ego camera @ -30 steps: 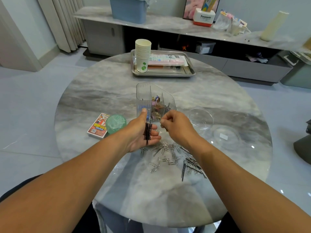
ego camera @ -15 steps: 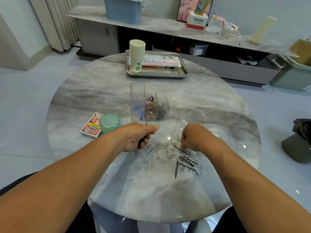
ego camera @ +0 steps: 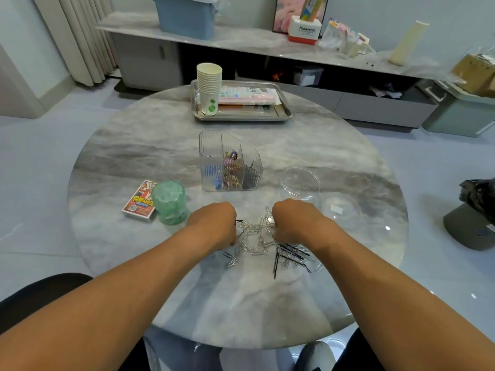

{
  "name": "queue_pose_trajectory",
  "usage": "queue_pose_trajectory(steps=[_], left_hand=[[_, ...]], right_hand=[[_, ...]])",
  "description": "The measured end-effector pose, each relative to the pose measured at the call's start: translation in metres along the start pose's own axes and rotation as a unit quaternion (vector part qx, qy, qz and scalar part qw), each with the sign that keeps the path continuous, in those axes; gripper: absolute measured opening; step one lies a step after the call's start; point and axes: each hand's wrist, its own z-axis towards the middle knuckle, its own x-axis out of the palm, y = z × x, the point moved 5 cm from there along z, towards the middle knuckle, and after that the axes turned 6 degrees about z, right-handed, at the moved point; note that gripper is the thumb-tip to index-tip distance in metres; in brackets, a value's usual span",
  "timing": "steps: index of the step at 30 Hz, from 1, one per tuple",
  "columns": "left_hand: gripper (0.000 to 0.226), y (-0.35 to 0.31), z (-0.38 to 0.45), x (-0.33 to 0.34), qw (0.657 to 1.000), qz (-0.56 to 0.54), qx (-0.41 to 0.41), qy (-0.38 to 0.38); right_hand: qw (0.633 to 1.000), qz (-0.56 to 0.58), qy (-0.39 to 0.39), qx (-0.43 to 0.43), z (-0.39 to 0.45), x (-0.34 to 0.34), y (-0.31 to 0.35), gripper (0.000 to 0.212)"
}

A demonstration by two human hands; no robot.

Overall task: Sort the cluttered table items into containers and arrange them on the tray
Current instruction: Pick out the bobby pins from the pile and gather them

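Observation:
A pile of silver paper clips (ego camera: 254, 236) lies on the round marble table (ego camera: 160, 145), with loose black hairpins (ego camera: 292, 255) at its right. My left hand (ego camera: 214, 226) is curled at the pile's left edge and grips a small bundle of black hairpins whose tips poke out. My right hand (ego camera: 294, 220) is knuckles-up on the pile's right side, fingers curled under and hidden. Behind the pile stands a clear divided organizer (ego camera: 230, 162) holding blue, coloured and black pins. A steel tray (ego camera: 284, 113) sits at the far edge.
The tray carries a stack of paper cups (ego camera: 209, 87) and flat packets (ego camera: 246, 93). A clear round tub (ego camera: 300, 183) and its lid (ego camera: 340, 210) are right of the organizer. A green jar (ego camera: 170, 202) and a card box (ego camera: 139, 200) sit at the left.
Both hands came down from in front of the organizer to the pile. The left hand turned palm-down with its hairpin bundle, and the right hand closed onto the clips.

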Motion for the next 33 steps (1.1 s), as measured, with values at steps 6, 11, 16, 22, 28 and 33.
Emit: queue_pose_trajectory(steps=[6,11,16,22,28,33], left_hand=[[0.012,-0.003,0.002,0.004,0.999,0.038,0.010,-0.007],[0.020,-0.003,0.005,0.005,0.998,0.050,0.025,-0.020],[0.015,-0.007,0.003,0.001,0.996,0.066,0.039,-0.038],[0.032,-0.013,0.002,0.003,0.994,0.081,0.051,-0.044],[0.034,-0.002,0.009,0.006,0.996,-0.082,0.026,0.004],[0.024,0.004,0.011,0.000,0.929,-0.361,-0.018,0.085]], right_hand=[[0.987,0.160,-0.012,0.015,-0.009,-0.029,-0.014,0.010],[0.979,0.177,0.086,0.048,-0.025,-0.021,-0.022,0.016],[0.985,0.078,0.140,0.065,-0.031,0.002,-0.018,0.010],[0.992,0.032,0.097,0.068,-0.034,0.011,-0.010,0.035],[0.987,0.105,0.081,0.088,-0.032,0.006,-0.022,0.011],[0.971,0.210,0.038,0.111,-0.029,-0.010,-0.035,0.012]])
